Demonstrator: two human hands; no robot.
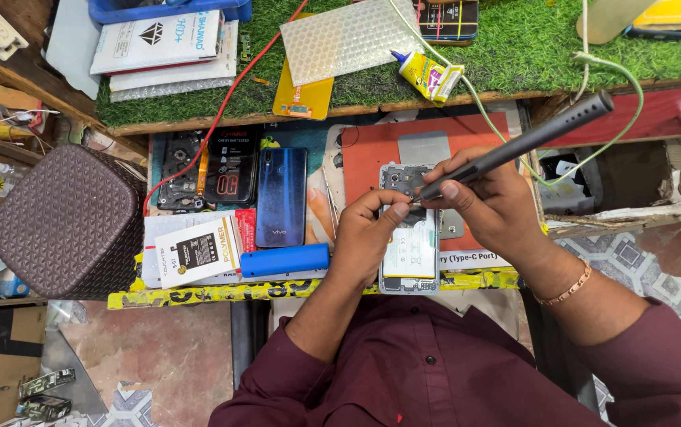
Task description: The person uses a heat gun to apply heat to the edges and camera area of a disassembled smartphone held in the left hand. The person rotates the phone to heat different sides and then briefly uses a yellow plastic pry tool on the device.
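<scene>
An opened phone [408, 255] with its back cover off lies on a red work mat [372, 150], its white battery showing. My left hand [366, 237] holds the phone's left side, thumb resting near its top. My right hand [489, 202] grips a long dark pen-shaped electric screwdriver [526, 142], whose tip touches the phone's upper part near the camera area. A green cable [609, 75] runs from the driver's far end up across the green turf.
A blue phone [281, 196] and a black back cover [230, 166] lie left of the mat, above a blue cylinder [285, 259] and boxed parts [196, 251]. A brown textured box [68, 221] stands far left. Glue tube [429, 75] and bubble-wrap sheet [348, 35] rest on turf.
</scene>
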